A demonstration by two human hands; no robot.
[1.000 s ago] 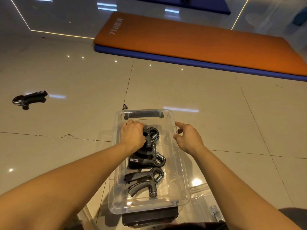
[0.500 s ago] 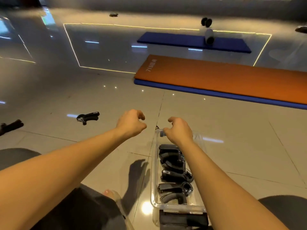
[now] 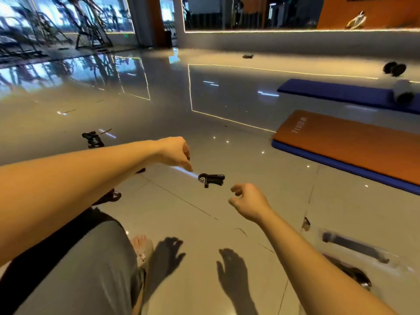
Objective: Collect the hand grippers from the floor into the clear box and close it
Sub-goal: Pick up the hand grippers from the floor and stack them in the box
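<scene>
Only 1 bit of print comes near legible: white lettering on the near corner of the orange mat (image 3: 352, 148), running sideways. It starts approx. w/ "71"; the rest is too blurred to read. The orange wall panel (image 3: 386, 12), top right, has dark chars along its upper edge, illegible.

Black hand gripper (image 3: 211, 179); orange mat (image 3: 354, 144); blue mat (image 3: 336, 93).
</scene>
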